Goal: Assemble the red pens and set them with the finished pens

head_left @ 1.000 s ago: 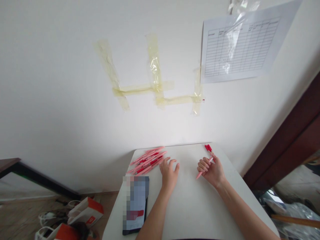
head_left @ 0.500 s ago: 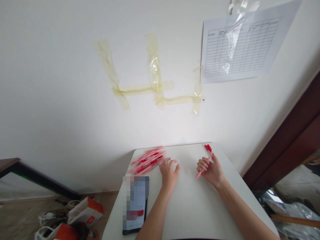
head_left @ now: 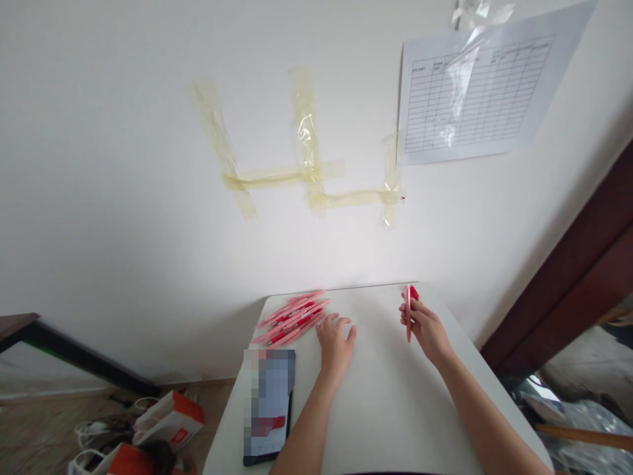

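My right hand (head_left: 426, 328) pinches a pink pen (head_left: 408, 320) held nearly upright over the right side of the white table (head_left: 376, 409). Just behind the pen's top, small red pieces (head_left: 415, 291) show near the table's far edge; their kind is too small to make out. My left hand (head_left: 335, 340) rests on the tabletop with its fingers apart and curved, holding nothing. Its fingertips are right beside a pile of pink and red pens (head_left: 291, 320) at the far left corner.
A phone (head_left: 270, 406) with a blurred screen lies on the table's left side. Behind the table rises a white wall with yellowed tape (head_left: 306, 132) and a printed sheet (head_left: 477, 99). Orange and white bags (head_left: 171, 419) stand on the floor at left.
My right hand has turned, swinging the pen from a slanted position to nearly upright. The fist around it has become a fingertip hold. My left hand has stayed in place.
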Demonstrator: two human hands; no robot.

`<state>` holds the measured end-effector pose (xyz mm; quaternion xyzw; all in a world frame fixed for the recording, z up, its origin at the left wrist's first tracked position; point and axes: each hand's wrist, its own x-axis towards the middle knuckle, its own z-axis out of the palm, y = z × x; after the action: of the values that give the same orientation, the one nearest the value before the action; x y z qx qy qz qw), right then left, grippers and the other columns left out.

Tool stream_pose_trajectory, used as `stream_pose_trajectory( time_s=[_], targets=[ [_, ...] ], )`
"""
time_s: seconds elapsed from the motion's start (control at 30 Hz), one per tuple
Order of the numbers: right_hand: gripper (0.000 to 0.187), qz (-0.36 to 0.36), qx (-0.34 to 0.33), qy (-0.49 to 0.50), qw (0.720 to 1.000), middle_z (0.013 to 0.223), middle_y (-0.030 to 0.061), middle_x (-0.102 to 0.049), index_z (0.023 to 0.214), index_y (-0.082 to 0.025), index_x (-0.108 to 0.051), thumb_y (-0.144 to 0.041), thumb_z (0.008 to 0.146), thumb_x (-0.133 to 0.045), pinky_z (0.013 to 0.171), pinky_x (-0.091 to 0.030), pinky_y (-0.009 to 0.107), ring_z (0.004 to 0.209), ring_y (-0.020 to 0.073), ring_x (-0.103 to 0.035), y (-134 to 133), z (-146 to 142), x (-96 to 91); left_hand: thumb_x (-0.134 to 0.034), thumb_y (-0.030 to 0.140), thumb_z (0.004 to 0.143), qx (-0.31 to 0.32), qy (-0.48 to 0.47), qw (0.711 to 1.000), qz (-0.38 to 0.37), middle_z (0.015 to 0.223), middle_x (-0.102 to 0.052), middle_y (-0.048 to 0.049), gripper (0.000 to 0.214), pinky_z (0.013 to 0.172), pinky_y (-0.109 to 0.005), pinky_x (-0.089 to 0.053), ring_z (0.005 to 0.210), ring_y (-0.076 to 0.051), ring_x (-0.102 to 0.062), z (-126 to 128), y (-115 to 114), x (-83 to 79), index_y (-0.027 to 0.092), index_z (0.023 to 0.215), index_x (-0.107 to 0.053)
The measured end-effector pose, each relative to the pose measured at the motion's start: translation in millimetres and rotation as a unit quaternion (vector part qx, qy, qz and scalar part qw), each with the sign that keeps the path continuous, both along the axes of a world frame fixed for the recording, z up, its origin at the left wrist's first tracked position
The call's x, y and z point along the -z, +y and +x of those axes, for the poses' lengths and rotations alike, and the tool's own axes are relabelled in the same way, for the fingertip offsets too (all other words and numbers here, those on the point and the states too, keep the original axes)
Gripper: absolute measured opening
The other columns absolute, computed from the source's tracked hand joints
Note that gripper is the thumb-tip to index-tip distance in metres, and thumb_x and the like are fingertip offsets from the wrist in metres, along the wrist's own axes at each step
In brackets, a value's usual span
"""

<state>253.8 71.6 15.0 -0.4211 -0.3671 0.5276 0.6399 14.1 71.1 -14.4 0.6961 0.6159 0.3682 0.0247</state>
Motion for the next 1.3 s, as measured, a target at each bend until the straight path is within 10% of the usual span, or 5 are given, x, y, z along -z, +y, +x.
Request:
stream_pose_trajectory(
  time_s=[0.17, 0.37, 0.63, 1.3],
  targets=[
    [0.049, 0.045, 0.106, -0.262, 0.958, 0.102, 0.008, -0.07, 0.122, -0.019, -0.062, -0.047, 0.082, -0.065, 0.074, -0.058, 0.039, 0.086, 0.0217, -0.066, 2.7, 6.8, 3.5, -0.065, 0.028, 0.086, -0.006, -0.01, 1.0, -0.015, 0.119, -0.063, -0.0106, 0.015, 0.111, -0.056, -0.035, 0.12, -0.029, -0.054, 1.2, -0.3, -0.4, 0.023, 0.098, -0.074],
    [0.013, 0.018, 0.146, -0.6, 0.786, 0.098, 0.0075, -0.071, 0.09, -0.022, -0.063, -0.03, 0.09, -0.053, 0.071, -0.05, 0.033, 0.082, 0.0217, -0.067, 7.4, 7.3, 17.6, -0.064, 0.026, 0.086, -0.005, -0.017, 1.0, -0.023, 0.121, -0.062, -0.0101, 0.015, 0.112, -0.056, -0.033, 0.121, -0.029, -0.053, 1.5, -1.3, -2.9, 0.024, 0.097, -0.074],
    [0.02, -0.04, 0.121, -0.736, 0.665, 0.103, 0.0072, -0.073, 0.095, -0.023, -0.066, -0.026, 0.098, -0.047, 0.066, -0.043, 0.03, 0.091, 0.0226, -0.067, 5.0, 3.3, 16.4, -0.064, 0.024, 0.086, -0.008, -0.022, 1.0, -0.014, 0.12, -0.063, -0.0096, 0.014, 0.111, -0.054, -0.036, 0.121, -0.029, -0.054, 1.1, -0.6, -3.7, 0.024, 0.095, -0.075],
    [0.023, -0.062, 0.077, -0.756, 0.647, 0.102, 0.0101, -0.074, 0.097, -0.017, -0.07, -0.016, 0.094, -0.048, 0.08, -0.037, 0.031, 0.095, 0.021, -0.067, 27.8, 19.0, -0.2, -0.063, 0.025, 0.085, -0.01, -0.005, 0.999, -0.04, 0.124, -0.066, -0.0099, 0.027, 0.114, -0.058, -0.032, 0.127, -0.031, -0.051, 3.5, -3.7, -6.6, 0.024, 0.112, -0.07]
  ],
)
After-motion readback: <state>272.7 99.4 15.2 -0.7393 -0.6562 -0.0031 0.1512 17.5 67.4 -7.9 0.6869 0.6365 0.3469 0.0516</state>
